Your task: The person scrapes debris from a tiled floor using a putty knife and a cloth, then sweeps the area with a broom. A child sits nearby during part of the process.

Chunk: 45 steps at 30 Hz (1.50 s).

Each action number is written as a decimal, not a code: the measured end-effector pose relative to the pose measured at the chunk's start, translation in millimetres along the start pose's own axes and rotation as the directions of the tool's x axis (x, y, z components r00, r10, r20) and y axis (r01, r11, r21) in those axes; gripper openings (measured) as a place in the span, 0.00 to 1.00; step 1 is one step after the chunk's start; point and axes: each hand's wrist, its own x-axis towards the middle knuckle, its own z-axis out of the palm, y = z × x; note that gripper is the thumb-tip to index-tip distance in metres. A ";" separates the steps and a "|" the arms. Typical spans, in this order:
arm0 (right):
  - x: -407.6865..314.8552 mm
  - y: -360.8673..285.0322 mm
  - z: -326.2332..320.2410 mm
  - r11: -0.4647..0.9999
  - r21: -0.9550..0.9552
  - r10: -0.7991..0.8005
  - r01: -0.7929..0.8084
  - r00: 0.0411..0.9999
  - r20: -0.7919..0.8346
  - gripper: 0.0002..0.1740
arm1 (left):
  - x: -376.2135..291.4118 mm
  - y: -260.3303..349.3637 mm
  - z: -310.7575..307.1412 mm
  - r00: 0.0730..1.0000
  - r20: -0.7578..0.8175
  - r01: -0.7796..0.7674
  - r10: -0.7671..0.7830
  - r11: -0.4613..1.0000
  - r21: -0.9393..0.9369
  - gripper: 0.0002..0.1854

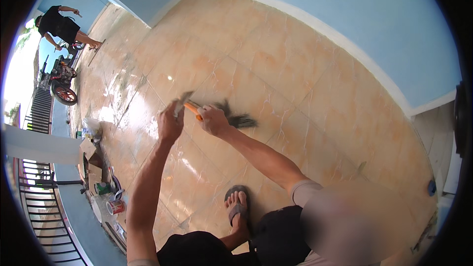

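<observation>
My left hand (170, 123), raised over the tiled floor, grips a thin pale grey piece (182, 101) with a dark upper end; blur hides its kind. Close beside it, my right hand (214, 120) is closed on the orange handle (193, 109) of a tool. The tool's end lies close to the pale piece; whether they touch I cannot tell. Beyond my right hand a dark, feathery-edged patch (242, 120) shows against the floor, and I cannot tell if it is bristles or shadow.
Marble-patterned tiles (317, 129) meet a blue wall (354, 18). At left are a cardboard box (95, 177), a green can (102, 188), a red-and-white tub (115, 207) and a metal railing (46, 220). Farther off, a person in black (59, 24) stands near a motorcycle (63, 77).
</observation>
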 end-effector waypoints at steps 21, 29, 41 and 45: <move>-148.1 26.6 -74.7 0.926 -0.354 0.138 -0.132 0.990 -0.008 0.07 | 40.0 -83.5 -23.8 0.996 0.052 0.081 -0.076 0.992 -0.101 0.16; -181.0 -67.6 -128.2 0.950 -0.243 0.171 -0.195 0.978 -0.116 0.15 | 22.1 -98.4 6.1 0.999 -0.034 0.003 -0.017 0.927 -0.375 0.16; -615.8 -68.7 -360.4 -0.442 -0.057 0.409 -0.895 -0.145 -0.901 0.31 | -21.3 -143.3 80.1 0.835 0.266 0.540 -0.481 0.624 -0.565 0.12; -549.7 -5.1 -237.2 0.039 -0.410 0.557 -0.911 0.360 -0.748 0.20 | -12.8 -155.0 57.2 0.928 0.155 0.363 -0.337 0.739 -0.567 0.13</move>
